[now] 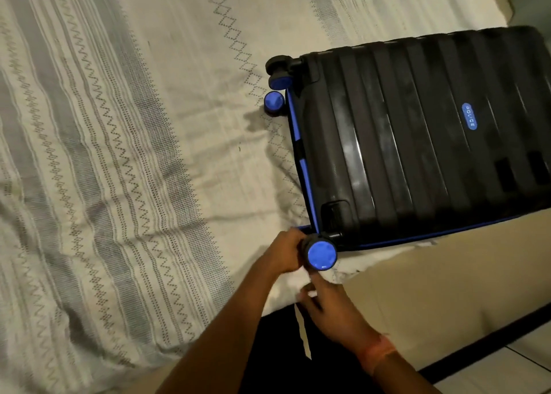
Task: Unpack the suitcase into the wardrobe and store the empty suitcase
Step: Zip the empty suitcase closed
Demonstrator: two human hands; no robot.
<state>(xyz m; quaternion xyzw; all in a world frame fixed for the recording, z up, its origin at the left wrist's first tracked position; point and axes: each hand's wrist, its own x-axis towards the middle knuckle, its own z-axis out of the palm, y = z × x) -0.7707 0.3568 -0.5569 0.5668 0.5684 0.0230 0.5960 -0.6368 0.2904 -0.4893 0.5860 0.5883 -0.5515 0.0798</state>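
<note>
A black hard-shell suitcase (417, 143) with blue trim and blue-capped wheels lies flat and closed on the bed, at the right of the head view. My left hand (286, 252) grips the near corner wheel (320, 252) of the suitcase. My right hand (331, 307) hovers just below that wheel with fingers relaxed and a red band on the wrist, holding nothing. The wardrobe is not in view.
The bed (119, 155) is covered by a cream sheet with grey zigzag stripes, wrinkled near the front. The beige mattress side (447, 289) and a strip of tiled floor (507, 369) show at the lower right. Two more suitcase wheels (275, 100) stick out at the far corner.
</note>
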